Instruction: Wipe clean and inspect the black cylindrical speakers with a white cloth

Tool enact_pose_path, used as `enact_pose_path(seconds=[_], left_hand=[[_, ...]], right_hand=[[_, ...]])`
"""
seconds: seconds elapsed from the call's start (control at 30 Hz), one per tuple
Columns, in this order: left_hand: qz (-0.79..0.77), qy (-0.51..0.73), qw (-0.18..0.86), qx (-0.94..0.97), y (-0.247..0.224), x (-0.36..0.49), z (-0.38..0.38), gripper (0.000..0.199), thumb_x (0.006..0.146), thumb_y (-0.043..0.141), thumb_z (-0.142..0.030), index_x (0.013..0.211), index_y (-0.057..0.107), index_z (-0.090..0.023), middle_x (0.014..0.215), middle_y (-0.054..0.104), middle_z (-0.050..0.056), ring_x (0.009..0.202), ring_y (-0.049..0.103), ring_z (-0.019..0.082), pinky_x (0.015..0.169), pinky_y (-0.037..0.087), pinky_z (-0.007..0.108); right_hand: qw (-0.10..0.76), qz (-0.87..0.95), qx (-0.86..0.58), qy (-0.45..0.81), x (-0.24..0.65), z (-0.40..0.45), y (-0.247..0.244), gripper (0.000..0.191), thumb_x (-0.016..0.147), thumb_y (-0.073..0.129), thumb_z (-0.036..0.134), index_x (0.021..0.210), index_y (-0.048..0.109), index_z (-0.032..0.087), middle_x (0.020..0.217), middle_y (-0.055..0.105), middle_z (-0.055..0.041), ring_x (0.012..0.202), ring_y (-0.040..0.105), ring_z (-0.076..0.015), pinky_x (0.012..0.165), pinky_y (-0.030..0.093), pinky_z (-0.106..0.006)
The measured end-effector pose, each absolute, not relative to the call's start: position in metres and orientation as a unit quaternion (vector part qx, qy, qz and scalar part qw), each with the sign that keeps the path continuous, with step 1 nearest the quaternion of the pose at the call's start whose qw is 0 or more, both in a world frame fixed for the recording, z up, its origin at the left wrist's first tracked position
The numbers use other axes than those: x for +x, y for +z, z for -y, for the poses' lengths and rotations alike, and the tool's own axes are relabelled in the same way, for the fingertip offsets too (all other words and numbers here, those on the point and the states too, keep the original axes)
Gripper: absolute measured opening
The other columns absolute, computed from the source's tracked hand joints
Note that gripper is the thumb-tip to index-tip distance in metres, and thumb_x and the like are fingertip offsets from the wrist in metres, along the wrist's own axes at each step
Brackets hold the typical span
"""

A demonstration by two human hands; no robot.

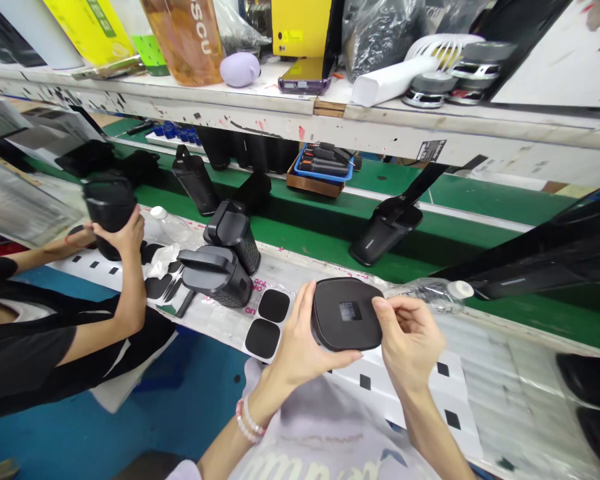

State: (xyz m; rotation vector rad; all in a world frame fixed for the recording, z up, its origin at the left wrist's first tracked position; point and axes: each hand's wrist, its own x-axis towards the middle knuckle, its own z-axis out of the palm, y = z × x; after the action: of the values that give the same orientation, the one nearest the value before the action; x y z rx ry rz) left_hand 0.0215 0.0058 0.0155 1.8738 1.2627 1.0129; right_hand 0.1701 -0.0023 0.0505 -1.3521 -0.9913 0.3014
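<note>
My left hand point(300, 340) is wrapped round a black speaker-like device point(325, 343), whose rounded-square end faces up towards me. Covering that end is a thin black pad point(335, 327) with a small square opening, through which a greyish label point(349, 311) shows. At the pad's right edge, my right hand point(410, 333) is closed, thumb on the rim and fingers curled. Two similar black pads point(273, 305) lie on the bench to the left. Beneath my hands is a white backing sheet point(455, 387) with small black squares.
Left of me, a co-worker's hands point(125, 230) hold another black device point(111, 200). Two handled black devices point(217, 273) stand between us. A clear bottle point(430, 293) lies behind my right hand. Beyond runs a green conveyor point(305, 230); a cluttered shelf point(260, 110) hangs above.
</note>
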Motion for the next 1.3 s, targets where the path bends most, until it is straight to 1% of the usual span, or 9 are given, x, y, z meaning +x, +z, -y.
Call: enact_pose_path(seconds=[0.47,0.7,1.0,1.3], left_hand=[[-0.482,0.386,0.332,0.713,0.0165,0.0214,-0.0056,0.119,0.053,0.087,-0.041,0.146,0.016,-0.019,0.151,0.031,0.019,0.142,0.030,0.033,0.113,0.036,0.050],[-0.484,0.385,0.332,0.712,0.0162,0.0216,-0.0066,0.119,0.053,0.086,-0.042,0.147,0.017,-0.018,0.152,0.031,0.019,0.142,0.030,0.033,0.113,0.036,0.048],[-0.477,0.388,0.320,0.721,0.0130,0.0203,-0.0065,0.120,0.054,0.086,-0.046,0.148,0.017,-0.017,0.152,0.031,0.020,0.143,0.028,0.033,0.113,0.037,0.045],[-0.477,0.389,0.315,0.722,0.0128,0.0213,-0.0048,0.120,0.054,0.086,-0.048,0.148,0.017,-0.017,0.151,0.032,0.020,0.143,0.029,0.034,0.113,0.037,0.046]], right_hand=[[0.672,0.441,-0.581,0.130,0.1694,0.0021,0.0513,0.021,0.076,0.074,0.034,0.072,0.060,0.018,0.056,0.057,0.0031,0.045,0.051,-0.0088,0.041,0.039,-0.020],[0.670,0.443,-0.580,0.137,0.1692,0.0017,0.0492,0.018,0.076,0.074,0.030,0.073,0.061,0.018,0.058,0.059,0.0033,0.048,0.052,-0.0081,0.044,0.041,-0.018],[0.667,0.441,-0.583,0.146,0.1684,0.0021,0.0480,0.017,0.076,0.074,0.030,0.074,0.061,0.019,0.059,0.059,0.0035,0.049,0.052,-0.0077,0.045,0.042,-0.018],[0.663,0.443,-0.586,0.142,0.1673,0.0021,0.0503,0.018,0.077,0.074,0.028,0.072,0.059,0.018,0.057,0.058,0.0042,0.047,0.051,-0.0069,0.044,0.041,-0.017]])
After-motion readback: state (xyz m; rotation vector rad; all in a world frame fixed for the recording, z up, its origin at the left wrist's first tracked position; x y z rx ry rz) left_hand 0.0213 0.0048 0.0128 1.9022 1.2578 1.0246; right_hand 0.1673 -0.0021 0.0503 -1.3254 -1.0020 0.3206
